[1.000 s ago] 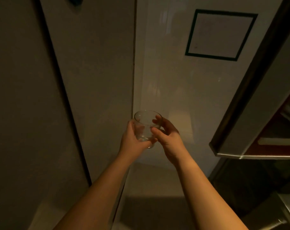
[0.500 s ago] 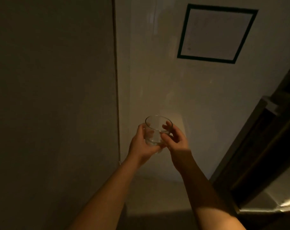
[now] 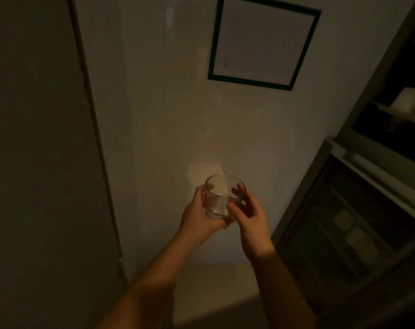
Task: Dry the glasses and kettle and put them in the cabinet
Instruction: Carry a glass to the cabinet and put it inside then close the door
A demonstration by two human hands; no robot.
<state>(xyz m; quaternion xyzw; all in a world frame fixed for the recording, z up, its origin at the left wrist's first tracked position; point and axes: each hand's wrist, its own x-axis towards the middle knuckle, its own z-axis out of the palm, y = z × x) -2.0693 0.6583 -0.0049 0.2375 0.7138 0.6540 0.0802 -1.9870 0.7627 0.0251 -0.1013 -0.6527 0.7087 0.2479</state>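
Item: short clear glass tumbler [image 3: 222,200], clasped upright between our left hand [image 3: 201,213] and right hand [image 3: 248,216]; we grip low, carrying level toward the dark open cabinet [image 3: 358,222].

The setting was a dimly lit domestic interior, most probably a kitchen or pantry corner of a home. A pale, plain wall [image 3: 168,129] filled the centre of the frame, and a square panel with a dark border [image 3: 263,41] was set into it at upper centre. A tall flat surface, door or cabinet side [image 3: 35,162], occupied the left of the frame. At the right edge stood an open cabinet [image 3: 367,210] with several shelves; pale folded or stacked items [image 3: 408,103] lay on an upper shelf at upper right, and indistinct containers sat lower down. A clear drinking glass [image 3: 222,198], held at lower centre, agreed with household use.
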